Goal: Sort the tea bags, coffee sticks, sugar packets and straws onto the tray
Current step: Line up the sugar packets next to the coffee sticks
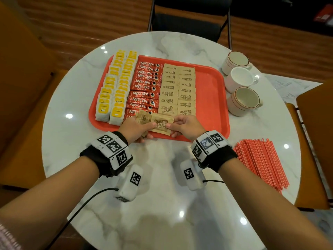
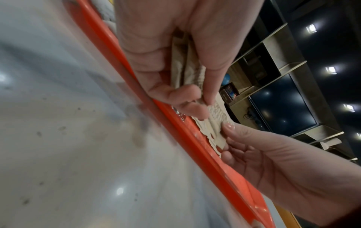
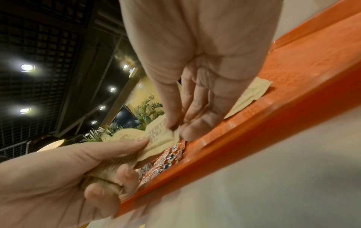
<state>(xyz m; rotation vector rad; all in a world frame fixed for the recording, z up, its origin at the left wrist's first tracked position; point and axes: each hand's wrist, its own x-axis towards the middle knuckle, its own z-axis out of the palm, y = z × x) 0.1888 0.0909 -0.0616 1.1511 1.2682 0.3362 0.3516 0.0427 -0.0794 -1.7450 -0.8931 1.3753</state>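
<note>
Over the near edge of the red tray (image 1: 212, 98), my left hand (image 1: 146, 130) grips a small stack of brown sugar packets (image 1: 161, 123). My right hand (image 1: 171, 130) pinches the right end of the top packet. The wrist views show the same hold: left hand (image 2: 195, 98), right hand (image 3: 177, 128), packets (image 2: 215, 117) (image 3: 158, 137). On the tray lie two columns of yellow-labelled tea bags (image 1: 115, 87), a column of red coffee sticks (image 1: 144, 87) and two columns of sugar packets (image 1: 177, 91). A bundle of red straws (image 1: 261, 163) lies on the table at the right.
Three cups (image 1: 236, 63) (image 1: 240, 79) (image 1: 244, 101) stand on the round marble table (image 1: 162, 204) right of the tray. The tray's right strip is bare. A black chair (image 1: 187, 20) stands beyond the table's far edge.
</note>
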